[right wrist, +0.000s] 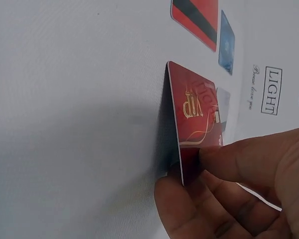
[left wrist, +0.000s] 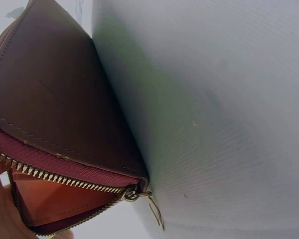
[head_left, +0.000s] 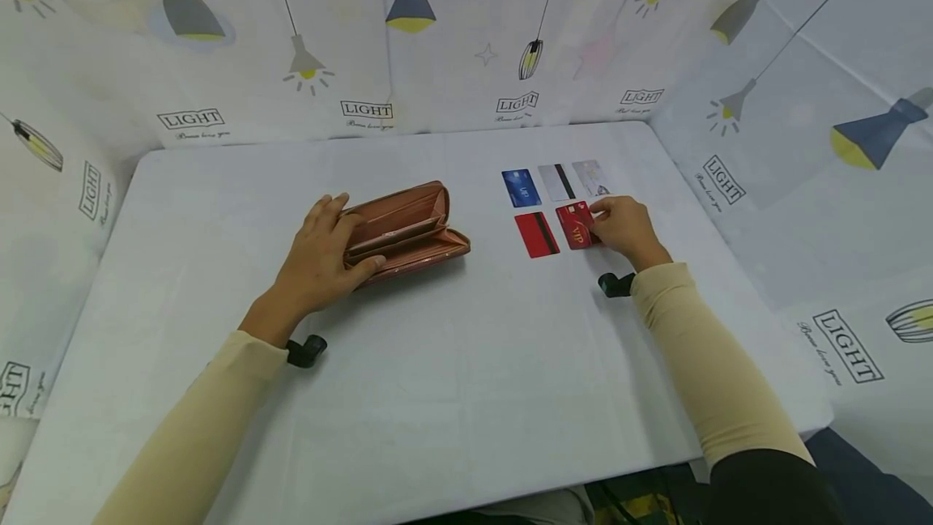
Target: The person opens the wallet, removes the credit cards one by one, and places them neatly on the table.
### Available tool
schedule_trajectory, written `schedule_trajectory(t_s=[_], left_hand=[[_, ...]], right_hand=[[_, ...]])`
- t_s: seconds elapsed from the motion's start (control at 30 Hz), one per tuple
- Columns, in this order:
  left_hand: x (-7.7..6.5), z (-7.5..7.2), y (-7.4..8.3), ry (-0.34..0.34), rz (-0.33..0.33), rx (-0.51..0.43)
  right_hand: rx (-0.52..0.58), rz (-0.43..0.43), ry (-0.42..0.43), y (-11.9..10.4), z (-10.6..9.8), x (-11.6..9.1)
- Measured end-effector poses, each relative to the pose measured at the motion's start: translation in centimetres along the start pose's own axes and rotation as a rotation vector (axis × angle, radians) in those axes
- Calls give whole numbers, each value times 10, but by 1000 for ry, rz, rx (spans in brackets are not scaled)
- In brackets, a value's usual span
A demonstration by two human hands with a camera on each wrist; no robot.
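My left hand (head_left: 313, 256) holds a brown zip-around wallet (head_left: 410, 213) by its left end, with the thumb along the near side and the fingers over the far side. The wallet stands unzipped, its inner compartments showing; a zipper pull (left wrist: 154, 209) hangs at its corner in the left wrist view. Over at the right, my right hand (head_left: 628, 227) pinches a red VIP card (head_left: 572, 224) between thumb and fingers at one end. In the right wrist view that card (right wrist: 192, 107) is tilted, with shadow beneath its edge.
A red card with a black stripe (head_left: 537, 235) lies left of the VIP card. Behind are a blue card (head_left: 521, 188), a grey striped card (head_left: 557, 182) and a silver card (head_left: 591, 175). Lamp-print cloth (head_left: 437, 63) stands around the white table (head_left: 437, 395).
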State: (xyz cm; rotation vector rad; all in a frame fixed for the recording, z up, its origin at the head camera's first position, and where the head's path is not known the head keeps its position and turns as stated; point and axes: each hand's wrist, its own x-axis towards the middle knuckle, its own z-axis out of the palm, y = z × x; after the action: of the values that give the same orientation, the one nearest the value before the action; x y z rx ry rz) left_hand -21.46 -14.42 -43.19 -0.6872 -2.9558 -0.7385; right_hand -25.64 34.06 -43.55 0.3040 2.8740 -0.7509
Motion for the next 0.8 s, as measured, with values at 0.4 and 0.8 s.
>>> schedule_trajectory(t_s=[0.4,0.8], left_hand=[[-1,0,-1,0,-6,1],[4,-7,-1,-80,-30,28]], right_hand=[[-95,-30,27,-5,2,0],[-90,-202,139,-56,5,-21]])
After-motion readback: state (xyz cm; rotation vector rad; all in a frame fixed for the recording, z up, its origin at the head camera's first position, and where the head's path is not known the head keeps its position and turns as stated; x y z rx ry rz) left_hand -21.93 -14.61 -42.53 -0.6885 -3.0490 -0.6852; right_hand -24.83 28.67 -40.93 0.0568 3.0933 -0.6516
